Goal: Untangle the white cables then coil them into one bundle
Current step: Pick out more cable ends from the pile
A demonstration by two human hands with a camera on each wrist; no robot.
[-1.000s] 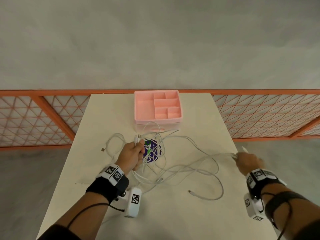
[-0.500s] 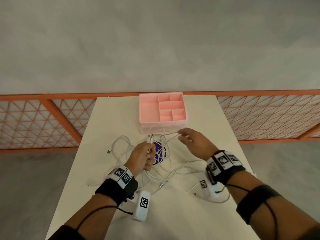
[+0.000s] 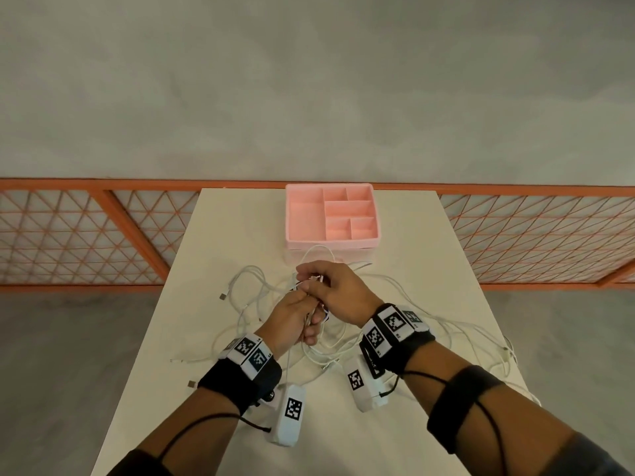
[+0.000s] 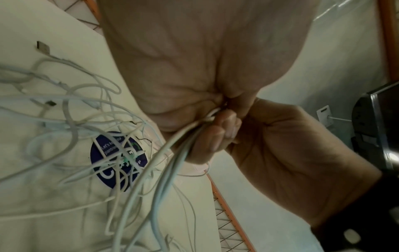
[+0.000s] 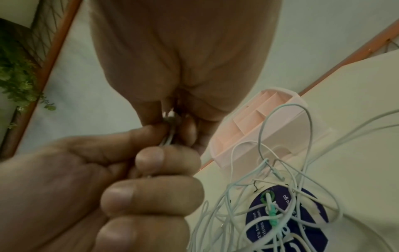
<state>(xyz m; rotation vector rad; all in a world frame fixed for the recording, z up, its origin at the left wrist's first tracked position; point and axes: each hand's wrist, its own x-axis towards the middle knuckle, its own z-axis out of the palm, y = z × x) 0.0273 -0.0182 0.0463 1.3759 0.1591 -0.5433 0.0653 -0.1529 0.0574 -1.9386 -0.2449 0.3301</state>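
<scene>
Several white cables (image 3: 248, 280) lie tangled across the middle of the cream table (image 3: 240, 218), over a round blue sticker (image 4: 118, 158). My left hand (image 3: 302, 321) grips a bunch of the strands in its fist, seen as cables (image 4: 155, 170) running down from the curled fingers. My right hand (image 3: 314, 280) has come right against the top of that fist. It pinches the cable ends (image 5: 170, 134) that stick out between finger and thumb. The plugs themselves are mostly hidden by the fingers.
A pink compartment organiser (image 3: 330, 250) stands just behind the hands at the table's far edge. Loose plugs (image 3: 222, 297) lie to the left. More cable (image 3: 508, 355) trails toward the right edge. An orange lattice fence (image 3: 86, 242) runs behind the table.
My right hand let go of the strand it held out at the table's right side, swept left to the centre and now pinches the cable ends at my left fist. The left hand kept its grip.
</scene>
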